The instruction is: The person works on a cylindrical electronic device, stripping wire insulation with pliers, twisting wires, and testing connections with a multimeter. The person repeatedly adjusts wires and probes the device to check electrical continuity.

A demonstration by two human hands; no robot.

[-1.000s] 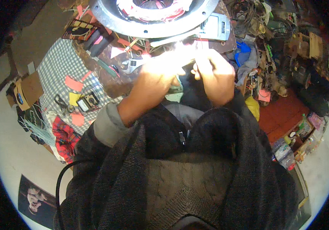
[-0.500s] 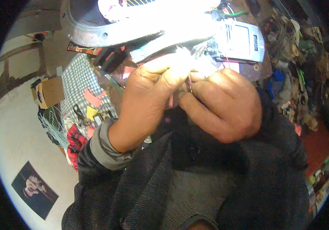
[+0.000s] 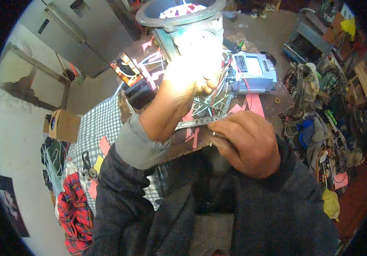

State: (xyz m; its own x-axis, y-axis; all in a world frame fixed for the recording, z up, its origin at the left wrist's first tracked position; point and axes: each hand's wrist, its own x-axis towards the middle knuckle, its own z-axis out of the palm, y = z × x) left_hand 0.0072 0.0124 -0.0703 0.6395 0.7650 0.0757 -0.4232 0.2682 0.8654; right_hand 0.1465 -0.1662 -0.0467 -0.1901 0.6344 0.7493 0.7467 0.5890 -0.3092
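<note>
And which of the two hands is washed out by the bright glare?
The left hand, up by the metal housing. The right hand sits lower, clear of the glare, its fingers beside the wrench.

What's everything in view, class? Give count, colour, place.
Metal housing: one, greenish, top centre
Instrument: one, blue, right of housing
Wrench: one, silver, centre
Wires: several, white, red, centre
Paper strips: several, pink, tabletop
Checked cloth: one, white and dark, left
Tartan cloth: one, red, lower left
Carton: one, brown, left
Doored unit: one, grey, upper left
Clutter: uncountable, mixed, right
Thin piece: one, whitish, right fingertips
Left hand: one, overexposed, centre
Right hand: one, bare, centre
</note>
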